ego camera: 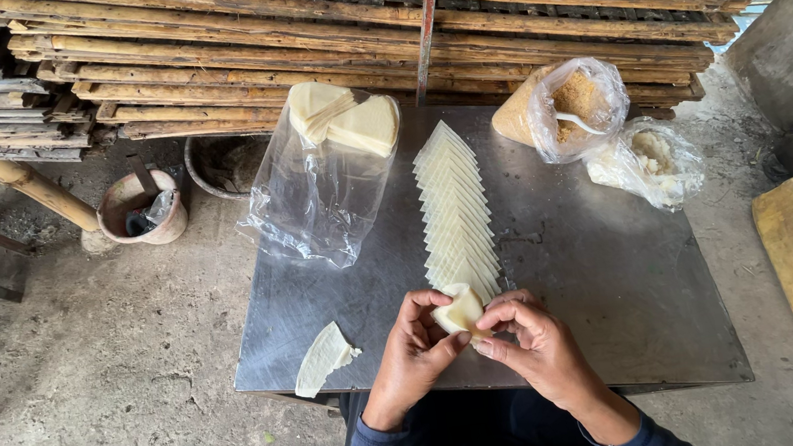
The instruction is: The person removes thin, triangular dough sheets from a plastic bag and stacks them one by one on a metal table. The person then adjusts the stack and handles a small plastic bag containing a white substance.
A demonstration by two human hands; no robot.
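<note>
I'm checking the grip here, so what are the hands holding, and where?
Both hands, left hand and right hand, pinch one pale dough wrapper by its edges with the fingertips.

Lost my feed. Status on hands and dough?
Left hand and right hand both pinching one wrapper. Wrapper row just beyond. Nothing in the way.

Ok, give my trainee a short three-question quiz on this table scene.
1. True or false: both hands pinch one dough wrapper.
2. Where does the loose folded wrapper lie: left or right of the hands?
3. How many plastic bags sit on the metal table?

Key:
1. True: left hand and right hand hold it together.
2. Left.
3. Three: wrapper bag, brown filling bag, pale filling bag.
</note>
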